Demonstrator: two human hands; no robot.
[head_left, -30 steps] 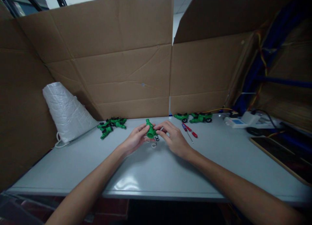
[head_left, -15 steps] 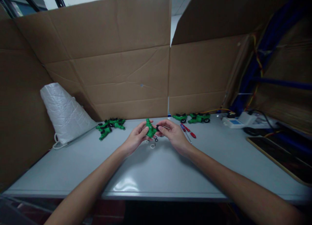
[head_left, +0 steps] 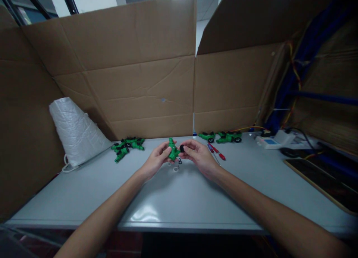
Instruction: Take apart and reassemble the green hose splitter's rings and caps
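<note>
Both hands meet low over the middle of the table, and I see each of them closed on something. With the left hand I have the green fitting gripped between thumb and fingers, its narrow neck pointing away toward the cardboard wall. With the right hand I pinch a small black piece right beside the fitting's right side; from this view I cannot tell whether the two touch.

Just below the fingers, on the table, I make out small black rings and, nearer the front edge, a white ring. Over to the left sits a cluster of green and black parts, close to a silvery-white bag leaning by the cardboard. Right of the hands, near the back edge, I count two screwdrivers, one with a red handle and one with a bluish handle, lying side by side. Behind them more green parts with black fittings stand in a row. Farther right I find a white power strip and a dark flat panel.
</note>
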